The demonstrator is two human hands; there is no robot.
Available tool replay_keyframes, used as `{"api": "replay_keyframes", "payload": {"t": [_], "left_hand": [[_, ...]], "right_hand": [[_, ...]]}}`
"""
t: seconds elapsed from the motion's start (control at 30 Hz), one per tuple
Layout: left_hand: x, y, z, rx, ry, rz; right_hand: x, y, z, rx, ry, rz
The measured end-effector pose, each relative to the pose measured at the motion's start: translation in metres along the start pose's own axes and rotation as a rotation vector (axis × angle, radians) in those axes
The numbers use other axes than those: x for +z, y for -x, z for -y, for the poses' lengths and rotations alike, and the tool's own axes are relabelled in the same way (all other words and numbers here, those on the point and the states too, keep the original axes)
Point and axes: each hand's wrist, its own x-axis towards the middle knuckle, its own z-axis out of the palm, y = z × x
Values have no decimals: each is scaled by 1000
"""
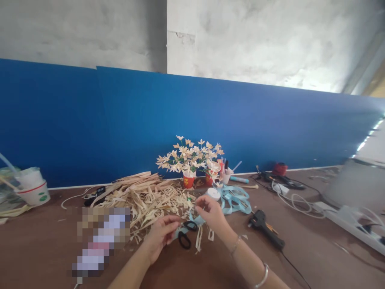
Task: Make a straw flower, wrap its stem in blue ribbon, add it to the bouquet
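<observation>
My left hand (164, 237) is low over the table with its fingers drawn together; what they grip, if anything, is hidden. My right hand (211, 213) is a little farther forward, its thumb and fingertips curled in a pinch, and I cannot make out anything between them. Between the hands lie scissors with black handles (184, 240). A strip of light blue ribbon (198, 219) runs beneath the scissors, from beside my left fingertips to under my right hand. Just ahead is a heap of dry, straw-coloured husk strips (150, 202). Loose ribbon (236, 199) is bunched past my right hand.
Pale flowers (192, 154) stand in red cups (188, 181) by the blue partition (129, 120). A black glue gun (266, 229) with a cord lies at right, near a power strip (351, 224). A white tub (33, 192) is far left; a blurred patch covers something nearby.
</observation>
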Motion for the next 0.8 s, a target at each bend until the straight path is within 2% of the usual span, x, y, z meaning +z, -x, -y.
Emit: {"api": "replay_keyframes", "payload": {"t": [0.1,0.27,0.47,0.6,0.7,0.8], "left_hand": [[7,4,0,13,-1,5],[8,3,1,37,137,-64],[0,-2,0,94,206,-106],[-8,-4,-5,177,258,-129],[-15,-5,-11,252,322,-150],[-21,-7,-16,262,397,-179]], "right_hand": [[24,9,10,11,-100,-15],[57,19,21,45,-181,-8],[74,18,20,24,-223,62],[61,8,6,16,33,101],[32,-7,-13,107,350,-29],[-8,-18,-30,176,481,-158]]}}
